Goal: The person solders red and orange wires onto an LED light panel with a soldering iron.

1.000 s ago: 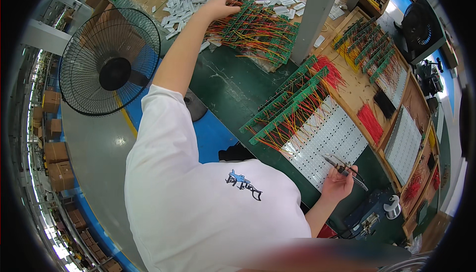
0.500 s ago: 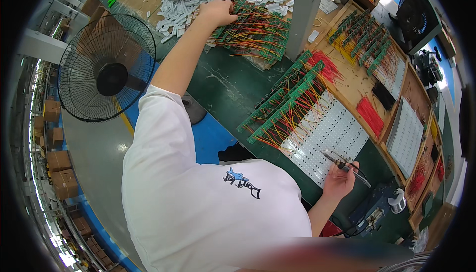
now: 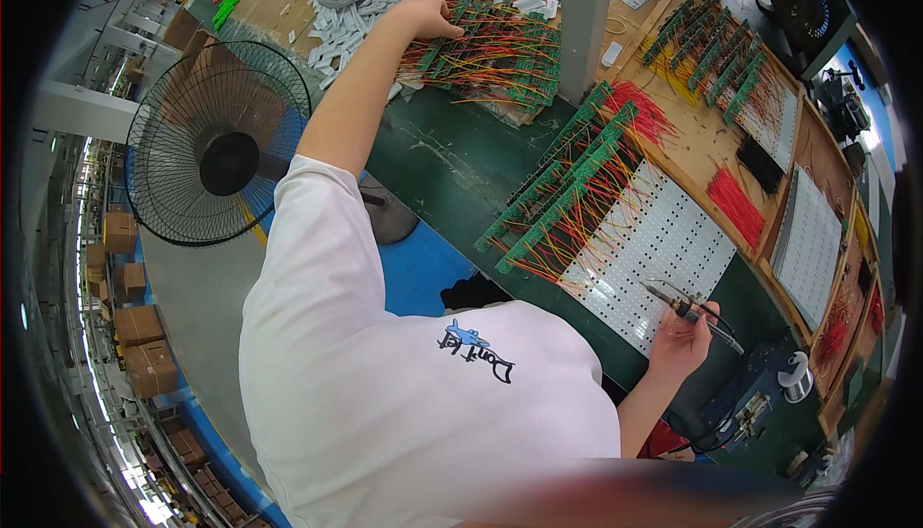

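Observation:
My left hand [image 3: 430, 18] reaches to the far end of the bench, its fingers curled round the edge of a green circuit board in a pile of wired circuit boards [image 3: 524, 71]. The fingertips are partly hidden there. Red, orange and yellow wires trail across that pile. A soldering iron [image 3: 687, 310] is held in my right hand [image 3: 681, 343], its tip pointing up and left over a white perforated plate [image 3: 663, 239]. Long green circuit board strips [image 3: 577, 191] with red and yellow wires rest at the plate's left edge, away from both hands.
A grey post [image 3: 584, 28] rises beside the pile. Loose white parts [image 3: 356, 33] cover the far bench. At right lie a red wire bundle [image 3: 735, 206], black wires [image 3: 760, 164] and a solder spool [image 3: 795, 379]. A black fan [image 3: 226, 158] stands left of the bench.
The whole view has shifted slightly, moving the bench things at right a little rightward. My left hand stays at the pile, and my right hand still grips the soldering iron above the plate.

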`<state>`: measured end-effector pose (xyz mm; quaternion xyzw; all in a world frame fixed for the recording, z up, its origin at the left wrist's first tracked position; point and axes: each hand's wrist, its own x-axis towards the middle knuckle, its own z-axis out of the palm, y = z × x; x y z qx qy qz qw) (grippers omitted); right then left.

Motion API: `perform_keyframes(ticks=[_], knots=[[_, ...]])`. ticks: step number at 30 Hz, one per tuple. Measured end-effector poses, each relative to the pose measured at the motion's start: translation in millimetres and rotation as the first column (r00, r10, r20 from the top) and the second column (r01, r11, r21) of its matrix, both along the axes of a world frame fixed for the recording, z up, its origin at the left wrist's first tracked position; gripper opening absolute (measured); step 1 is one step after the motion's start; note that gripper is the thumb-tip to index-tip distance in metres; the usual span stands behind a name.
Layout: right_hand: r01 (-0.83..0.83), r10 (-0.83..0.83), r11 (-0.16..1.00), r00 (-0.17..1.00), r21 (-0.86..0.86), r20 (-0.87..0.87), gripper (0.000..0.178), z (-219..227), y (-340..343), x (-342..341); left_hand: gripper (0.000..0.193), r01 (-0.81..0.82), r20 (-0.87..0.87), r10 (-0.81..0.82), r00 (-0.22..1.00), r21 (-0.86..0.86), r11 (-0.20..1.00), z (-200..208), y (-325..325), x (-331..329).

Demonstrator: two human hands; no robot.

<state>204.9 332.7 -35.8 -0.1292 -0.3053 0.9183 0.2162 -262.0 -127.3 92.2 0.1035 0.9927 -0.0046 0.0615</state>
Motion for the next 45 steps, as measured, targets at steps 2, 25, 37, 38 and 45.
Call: perform_keyframes(ticks=[2, 25, 37, 38, 45], knots=[[-0.008, 0.008, 1.0, 1.0, 0.028, -0.018, 0.018, -2.6, 1.8, -0.3, 0.071, -0.009, 0.01, 0.009, 1.0, 0.044, 0.999, 1.6, -5.8, -2.1], [-0.159, 0.153, 0.987, 0.978, -0.03, -0.143, 0.019, 4.1, 6.9, 3.0, 0.064, 0.009, 0.008, -0.01, 1.0, 0.143, 0.99, 0.6, -4.6, -1.7], [-0.142, 0.135, 0.989, 0.983, -0.041, -0.126, 0.016, 5.5, 7.1, 1.9, 0.039, 0.043, -0.201, -0.047, 0.978, -0.026, 0.999, -4.4, 8.8, 32.4], [-0.138, 0.132, 0.99, 0.983, -0.041, -0.131, 0.016, 4.7, 7.3, 2.1, 0.036, 0.031, -0.186, -0.037, 0.982, -0.033, 0.999, -7.0, 7.5, 32.7], [-0.125, 0.117, 0.99, 0.986, -0.063, -0.118, 0.017, 8.2, 6.6, 1.9, 0.034, 0.103, -0.25, -0.096, 0.963, 0.015, 0.995, -5.8, 6.3, 39.6]])
